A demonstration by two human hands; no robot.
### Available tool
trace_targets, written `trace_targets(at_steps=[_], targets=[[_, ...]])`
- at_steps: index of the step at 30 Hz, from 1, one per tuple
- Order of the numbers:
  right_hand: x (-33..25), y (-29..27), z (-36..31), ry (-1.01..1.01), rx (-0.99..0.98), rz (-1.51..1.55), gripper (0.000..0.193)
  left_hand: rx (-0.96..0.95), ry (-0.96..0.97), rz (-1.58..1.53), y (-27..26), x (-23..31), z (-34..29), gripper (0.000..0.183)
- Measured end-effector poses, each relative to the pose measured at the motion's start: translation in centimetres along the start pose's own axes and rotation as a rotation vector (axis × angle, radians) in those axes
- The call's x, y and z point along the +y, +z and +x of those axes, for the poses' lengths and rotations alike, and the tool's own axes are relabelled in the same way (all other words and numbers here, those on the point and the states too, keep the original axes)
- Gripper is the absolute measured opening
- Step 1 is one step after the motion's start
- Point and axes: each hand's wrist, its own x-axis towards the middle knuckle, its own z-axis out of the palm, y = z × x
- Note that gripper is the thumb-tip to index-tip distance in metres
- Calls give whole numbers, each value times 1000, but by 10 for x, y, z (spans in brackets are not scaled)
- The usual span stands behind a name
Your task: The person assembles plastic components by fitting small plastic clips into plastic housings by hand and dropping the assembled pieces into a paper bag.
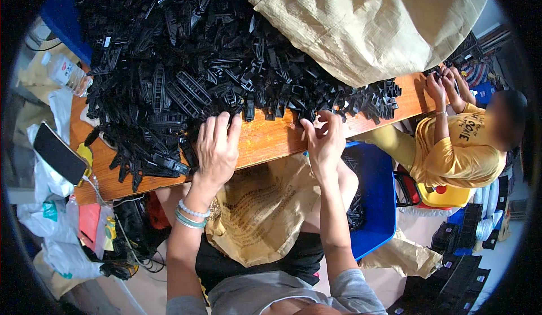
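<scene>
A large heap of black plastic parts (pixel 169 61) covers much of the wooden table (pixel 259 140). Many pieces are long and ribbed, others small and blocky. My left hand (pixel 219 145) rests at the heap's near edge, its fingers bent forward with small gaps between them and nothing visible in them. To its right, my right hand (pixel 326 148) is at the front of the table, thumb and fingers apart beside a row of small black pieces. Its fingertips touch or nearly touch those pieces; I cannot tell which.
A beige woven sack (pixel 372 27) lies over the heap's far right. Brown sacking (pixel 259 213) covers my lap. A blue bin (pixel 372 202) stands right of my legs. A phone (pixel 59 152) and plastic bottle (pixel 66 73) are at left. A co-worker in yellow (pixel 460 151) handles parts at right.
</scene>
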Motion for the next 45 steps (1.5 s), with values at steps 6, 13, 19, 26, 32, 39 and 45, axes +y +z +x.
trace_targets(at_steps=[6,13,19,26,32,39,45], targets=[[-2,12,-3,-89,64,-81,25,211,78,-191,1,18,-36,29],[-20,-2,-13,-181,-120,172,21,230,-355,-715,-6,34,-41,27],[-9,-5,-3,-139,-97,206,27,61,-494,-908,-9,31,-37,28],[-8,-10,20,-389,-272,67,20,-27,-200,-784,1,29,-28,21],[-8,-19,-17,44,-243,526,12,-77,-128,-660,11,30,-19,16],[-18,-18,-36,365,-507,586,19,-103,-136,-677,12,27,-20,15],[-14,-26,-27,178,-542,681,21,-126,-149,-658,9,27,-20,17]])
